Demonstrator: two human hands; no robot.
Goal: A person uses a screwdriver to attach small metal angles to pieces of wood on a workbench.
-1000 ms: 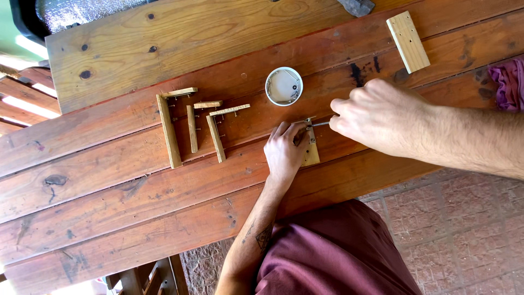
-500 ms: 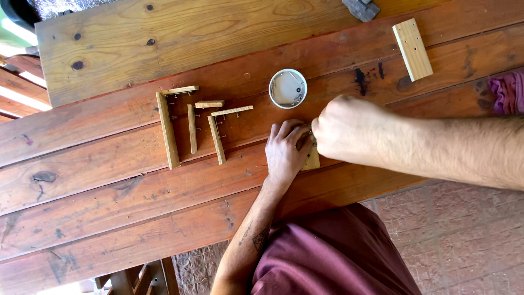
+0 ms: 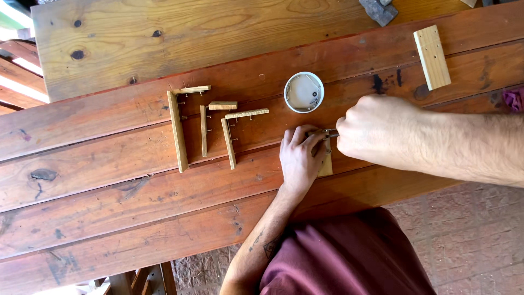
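Note:
My left hand [image 3: 298, 159] lies flat on the red plank table [image 3: 109, 196], pressing a small light wood piece [image 3: 326, 165] near the front edge. My right hand [image 3: 376, 131] is clenched around a thin metal tool [image 3: 326, 133], whose tip meets the left fingertips over that wood piece. Just beyond both hands stands a small round white tin [image 3: 304, 92] with a few metal bits inside. To the left lie several thin wooden strips [image 3: 203, 130] with small nails in them, laid out in L shapes.
A short pale wooden block [image 3: 432, 57] lies at the back right. A wide light plank [image 3: 218, 33] spans the rear of the table, with a grey stone-like object [image 3: 378, 10] at its edge. Brick paving [image 3: 480, 235] shows below the table's front edge.
My right hand has shifted: it drew left over the left fingertips, then settled slightly right with the metal tool showing. My left hand has stayed on the wood piece.

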